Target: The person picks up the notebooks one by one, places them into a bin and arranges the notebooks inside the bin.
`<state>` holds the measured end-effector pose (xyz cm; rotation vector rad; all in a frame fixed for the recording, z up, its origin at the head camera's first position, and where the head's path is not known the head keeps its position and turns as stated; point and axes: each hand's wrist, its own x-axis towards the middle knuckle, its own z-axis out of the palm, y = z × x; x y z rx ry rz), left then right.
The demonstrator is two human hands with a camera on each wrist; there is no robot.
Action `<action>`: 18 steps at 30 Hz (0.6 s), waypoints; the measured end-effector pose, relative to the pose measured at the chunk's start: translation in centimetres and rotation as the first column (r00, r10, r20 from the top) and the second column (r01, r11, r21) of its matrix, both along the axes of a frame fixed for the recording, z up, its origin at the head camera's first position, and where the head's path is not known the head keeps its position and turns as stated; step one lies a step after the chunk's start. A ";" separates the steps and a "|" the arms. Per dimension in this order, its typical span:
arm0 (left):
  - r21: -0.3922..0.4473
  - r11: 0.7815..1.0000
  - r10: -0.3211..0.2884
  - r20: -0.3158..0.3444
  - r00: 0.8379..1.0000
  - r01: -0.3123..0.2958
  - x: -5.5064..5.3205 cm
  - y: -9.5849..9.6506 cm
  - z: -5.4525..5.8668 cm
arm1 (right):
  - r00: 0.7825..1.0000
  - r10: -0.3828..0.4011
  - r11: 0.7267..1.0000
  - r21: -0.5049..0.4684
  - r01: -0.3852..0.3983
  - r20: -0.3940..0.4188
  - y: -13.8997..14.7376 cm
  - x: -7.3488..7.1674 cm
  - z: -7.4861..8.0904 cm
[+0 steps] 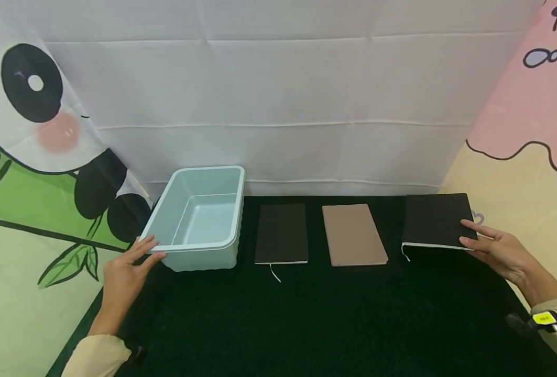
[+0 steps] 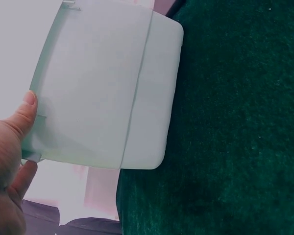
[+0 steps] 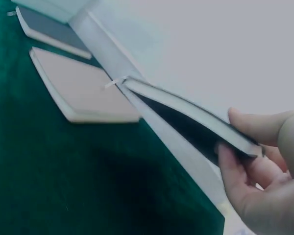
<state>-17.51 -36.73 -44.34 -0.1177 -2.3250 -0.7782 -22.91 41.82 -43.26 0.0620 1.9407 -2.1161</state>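
Note:
A light-blue plastic bin (image 1: 198,251) stands at the left of the table. My left hand (image 1: 128,277) grips the near left corner of its rim; in the left wrist view the thumb (image 2: 24,115) lies over the edge with a finger below. On the right, my right hand (image 1: 504,254) pinches the near right corner of a black notebook (image 1: 438,217) with a white ribbon. The right wrist view shows this notebook (image 3: 186,110) raised off the cloth and tilted, thumb on one cover, fingers on the other.
Between bin and held notebook, another black notebook (image 1: 282,233) with a ribbon and a pinkish-beige notebook (image 1: 355,234) lie flat on the dark green cloth (image 1: 306,319). A white curtain (image 1: 287,104) hangs behind, with printed cartoon cloths at both sides.

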 end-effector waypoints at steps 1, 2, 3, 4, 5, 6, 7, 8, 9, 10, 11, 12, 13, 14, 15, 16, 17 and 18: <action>0.000 1.000 0.000 0.002 1.000 0.000 0.0 0.0 0.0 | 1.000 -0.005 1.000 0.004 0.005 -0.010 -0.3 0.1 0.3; -0.001 1.000 0.001 0.004 1.000 -0.001 0.0 0.0 0.0 | 1.000 -0.003 1.000 0.003 0.003 -0.018 -0.7 0.1 0.5; -0.002 1.000 0.001 0.006 1.000 -0.001 0.0 0.0 0.0 | 1.000 -0.003 1.000 -0.005 0.003 -0.026 -1.2 0.2 0.8; -0.003 1.000 0.004 0.011 1.000 -0.004 0.1 0.0 0.1 | 1.000 -0.003 1.000 -0.012 0.003 -0.031 -1.6 0.2 1.1; -0.005 1.000 0.008 0.015 1.000 -0.008 0.1 0.0 0.1 | 0.999 -0.001 1.000 -0.021 0.000 -0.039 -2.2 0.2 1.4; -0.004 1.000 0.010 0.018 1.000 -0.010 0.1 0.0 0.1 | 0.999 0.001 1.000 -0.029 -0.003 -0.048 -2.7 0.3 1.8; -0.003 1.000 0.013 0.023 1.000 -0.013 0.1 0.0 0.2 | 0.999 0.007 0.999 -0.043 -0.009 -0.054 -3.3 0.3 2.1; -0.002 1.000 0.014 0.027 1.000 -0.014 0.1 0.0 0.2 | 0.998 0.013 0.998 -0.061 -0.017 -0.062 -3.8 0.3 2.5; -0.001 1.000 0.014 0.030 0.999 -0.014 0.1 -0.1 0.3 | 0.998 0.014 0.997 -0.079 -0.020 -0.068 -4.4 0.3 2.8; -0.002 1.000 0.015 0.033 0.999 -0.015 0.1 -0.1 0.3 | 0.997 0.020 0.996 -0.088 -0.027 -0.076 -5.0 0.4 3.2; -0.003 1.000 0.014 0.035 0.999 -0.014 0.1 -0.1 0.4 | 0.996 0.028 0.994 -0.099 -0.036 -0.084 -5.6 0.3 3.5; -0.002 1.000 0.012 0.038 0.999 -0.012 0.1 -0.1 0.4 | 0.995 0.037 0.993 -0.105 -0.047 -0.092 -6.1 0.3 3.9; -0.004 1.000 0.012 0.041 0.999 -0.012 0.2 -0.1 0.5 | 0.994 0.047 0.992 -0.113 -0.058 -0.099 -6.6 0.3 4.2; -0.005 1.000 0.010 0.044 0.999 -0.010 0.2 -0.1 0.5 | 0.993 0.053 0.990 -0.121 -0.066 -0.105 -7.2 0.3 4.5; -0.005 1.000 0.009 0.048 0.999 -0.008 0.2 -0.1 0.5 | 0.992 0.058 0.989 -0.130 -0.072 -0.107 -7.7 0.3 4.8; -0.006 1.000 0.008 0.053 0.999 -0.007 0.2 -0.1 0.5 | 0.991 0.064 0.988 -0.132 -0.079 -0.114 -8.2 0.2 5.1; -0.005 1.000 0.005 0.058 0.998 -0.005 0.2 0.0 0.6 | 0.990 0.069 0.987 -0.138 -0.086 -0.119 -8.6 0.2 5.5; -0.004 1.000 0.003 0.062 0.998 -0.003 0.2 0.0 0.6 | 0.989 0.073 0.985 -0.145 -0.091 -0.126 -9.1 0.2 5.8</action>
